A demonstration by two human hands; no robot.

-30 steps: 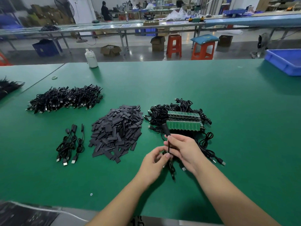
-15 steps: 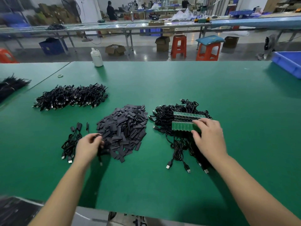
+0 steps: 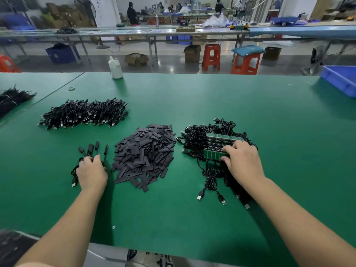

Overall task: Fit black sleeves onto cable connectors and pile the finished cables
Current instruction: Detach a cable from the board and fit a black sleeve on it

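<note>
Left hand (image 3: pixel 92 173) down on small bunch of sleeved cables (image 3: pixel 90 151) at 9 o'clock on green bench (image 3: pixel 231 105); fingers curled over cords, whether gripping cannot tell. Sleeved connector ends fan out at 12 o'clock of knuckles. Heap of black sleeves (image 3: pixel 146 153) just beside, at 3 o'clock of left hand. Right hand (image 3: pixel 243 162) on tangle of unsleeved cables (image 3: pixel 200 139), fingertips pressing green board strips (image 3: pixel 215 154); grip not clear. Finished pile (image 3: pixel 84 114) at 11 o'clock, well apart. White bottle (image 3: pixel 115 68) at far edge.

The green table (image 3: pixel 221 105) carries cable heaps (image 3: pixel 84 114), a sleeve pile (image 3: pixel 144 157), a white bottle (image 3: pixel 115 68) and a blue bin (image 3: pixel 341 79).
</note>
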